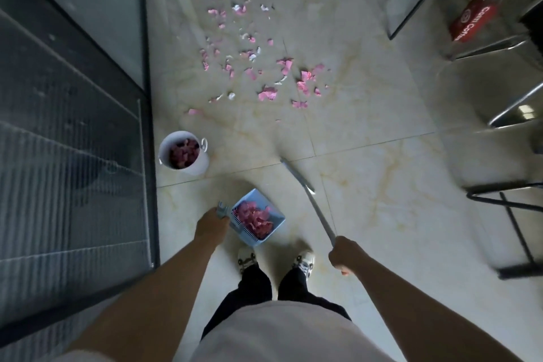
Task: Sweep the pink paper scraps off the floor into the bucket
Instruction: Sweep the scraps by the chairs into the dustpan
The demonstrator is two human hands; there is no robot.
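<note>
Several pink paper scraps (267,93) lie scattered over the pale tiled floor ahead of me. A white bucket (196,166) stands by the glass wall at left, with pink scraps inside. My left hand (212,223) grips the handle of a blue dustpan (277,216) that holds a heap of pink scraps, just in front of my shoes. My right hand (346,254) grips a thin grey broom handle (316,210), which slants up and left toward the floor; its head is blurred.
A dark-framed glass wall (148,97) runs along the left. Black metal chair legs (399,15) and a red bag (473,20) stand at upper right, and more chair frames (511,209) at right. My two shoes (276,260) stand below the dustpan.
</note>
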